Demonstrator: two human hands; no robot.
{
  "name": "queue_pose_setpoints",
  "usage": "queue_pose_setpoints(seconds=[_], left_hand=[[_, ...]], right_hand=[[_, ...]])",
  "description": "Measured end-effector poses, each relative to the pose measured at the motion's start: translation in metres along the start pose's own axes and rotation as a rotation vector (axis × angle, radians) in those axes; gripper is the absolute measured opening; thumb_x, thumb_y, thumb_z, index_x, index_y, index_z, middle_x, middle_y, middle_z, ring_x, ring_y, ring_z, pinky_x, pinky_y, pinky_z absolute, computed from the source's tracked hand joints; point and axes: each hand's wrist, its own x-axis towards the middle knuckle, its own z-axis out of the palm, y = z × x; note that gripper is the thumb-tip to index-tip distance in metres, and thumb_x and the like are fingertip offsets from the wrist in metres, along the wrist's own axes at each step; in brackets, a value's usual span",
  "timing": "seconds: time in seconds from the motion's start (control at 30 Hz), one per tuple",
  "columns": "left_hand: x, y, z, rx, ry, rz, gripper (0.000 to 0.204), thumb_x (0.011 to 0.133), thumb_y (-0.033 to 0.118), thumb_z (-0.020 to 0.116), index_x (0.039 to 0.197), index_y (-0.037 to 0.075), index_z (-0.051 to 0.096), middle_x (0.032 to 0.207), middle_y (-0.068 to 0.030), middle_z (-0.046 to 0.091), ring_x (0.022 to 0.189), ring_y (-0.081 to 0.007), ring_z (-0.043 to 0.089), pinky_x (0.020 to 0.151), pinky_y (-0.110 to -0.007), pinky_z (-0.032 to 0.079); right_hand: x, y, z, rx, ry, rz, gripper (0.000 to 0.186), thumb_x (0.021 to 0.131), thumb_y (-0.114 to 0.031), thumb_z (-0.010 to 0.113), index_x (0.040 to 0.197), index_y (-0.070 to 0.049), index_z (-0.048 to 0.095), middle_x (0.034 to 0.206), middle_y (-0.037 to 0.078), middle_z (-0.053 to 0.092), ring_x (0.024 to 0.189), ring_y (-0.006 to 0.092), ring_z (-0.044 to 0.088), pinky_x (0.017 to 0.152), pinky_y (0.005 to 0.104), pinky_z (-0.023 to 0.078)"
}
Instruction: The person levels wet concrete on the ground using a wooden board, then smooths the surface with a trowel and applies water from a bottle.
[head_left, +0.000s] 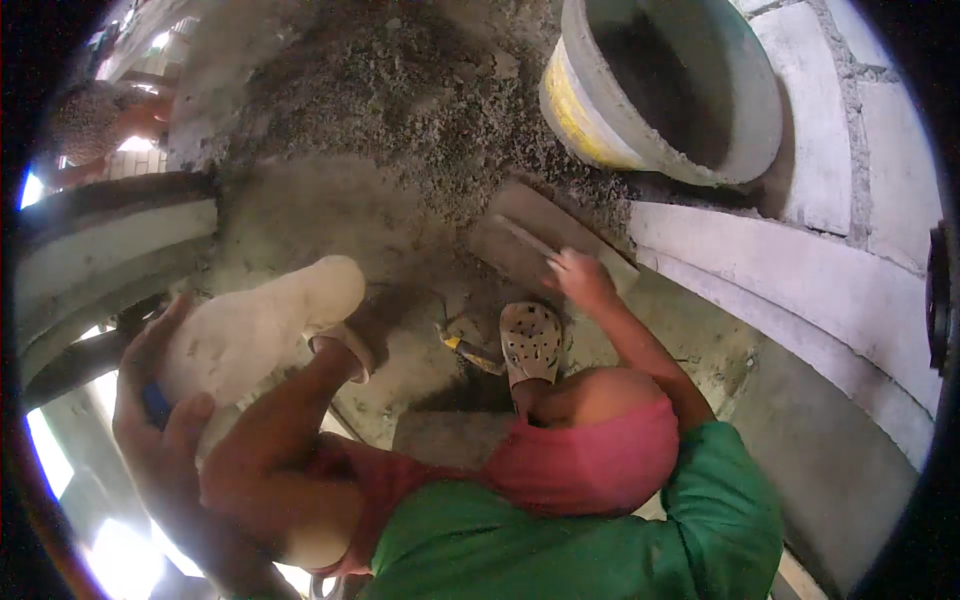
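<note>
My right hand is closed around the handle of a long rectangular plastering float, whose flat blade lies on the floor beside loose grey mortar. My left hand, on the far left, grips a pale, dusty, bottle-shaped container with a blue part at the palm. The container is tilted, its rounded end toward the middle of the floor. Between my feet lies a small hand tool with a yellow and dark handle; its head is hard to make out. Crumbly mortar is spread ahead of the float.
A large mortar-stained bucket stands at the far right against a white block wall. A pale ledge runs along the right. Curved concrete edges border the left. Another person is at the upper left. My clog is near the float.
</note>
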Motion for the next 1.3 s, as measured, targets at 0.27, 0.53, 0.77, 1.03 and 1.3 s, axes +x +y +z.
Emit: queue_pose_setpoints(seconds=[0.27, 0.53, 0.77, 1.03, 1.3], left_hand=[[-0.012, 0.027, 0.015, -0.014, 0.045, -0.059, 0.082, 0.074, 0.045, 0.074, 0.135, -0.004, 0.048, 0.135, -0.0194, 0.054, 0.127, -0.0312, 0.049, 0.111, -0.044, 0.033], [-0.008, 0.028, 0.025, 0.056, 0.005, -0.006, 0.073, 0.074, 0.034, 0.062, 0.133, -0.006, 0.050, 0.132, -0.0190, 0.054, 0.124, -0.0292, 0.050, 0.108, -0.040, 0.035], [-0.006, 0.000, 0.004, 0.156, -0.053, 0.011, 0.076, 0.074, 0.033, 0.064, 0.136, -0.008, 0.046, 0.136, -0.0199, 0.052, 0.129, -0.0299, 0.046, 0.111, -0.041, 0.032], [-0.011, 0.011, 0.011, 0.268, 0.003, -0.008, 0.076, 0.074, 0.034, 0.064, 0.135, -0.008, 0.046, 0.136, -0.0195, 0.052, 0.128, -0.0298, 0.047, 0.111, -0.041, 0.033], [-0.021, 0.078, 0.076, 0.154, 0.149, -0.125, 0.081, 0.077, 0.046, 0.069, 0.135, -0.006, 0.047, 0.135, -0.0205, 0.053, 0.126, -0.0304, 0.049, 0.110, -0.043, 0.033]], right_hand=[[-0.042, 0.021, -0.037, 0.346, 0.063, 0.053, 0.026, 0.088, -0.026, 0.065, 0.101, -0.004, 0.061, 0.101, 0.011, 0.068, 0.091, 0.0281, 0.068, 0.073, 0.0392, 0.054], [0.125, -0.112, -0.031, 0.277, 0.082, -0.077, 0.030, 0.084, -0.035, 0.069, 0.098, -0.009, 0.064, 0.095, 0.013, 0.059, 0.084, 0.0368, 0.061, 0.070, 0.0474, 0.049], [-0.027, 0.002, -0.009, -0.255, 0.242, -0.174, 0.047, 0.082, -0.045, 0.069, 0.112, -0.010, 0.066, 0.111, 0.011, 0.063, 0.100, 0.0245, 0.062, 0.082, 0.0357, 0.053], [-0.156, 0.051, -0.027, 0.205, -0.256, 0.630, 0.045, 0.094, -0.038, 0.056, 0.117, 0.000, 0.054, 0.108, 0.022, 0.064, 0.105, 0.0352, 0.061, 0.083, 0.0453, 0.051], [0.052, -0.054, -0.064, 0.415, 0.151, 0.217, 0.027, 0.090, -0.028, 0.062, 0.088, -0.002, 0.056, 0.078, 0.023, 0.063, 0.076, 0.0439, 0.063, 0.064, 0.0518, 0.050]])
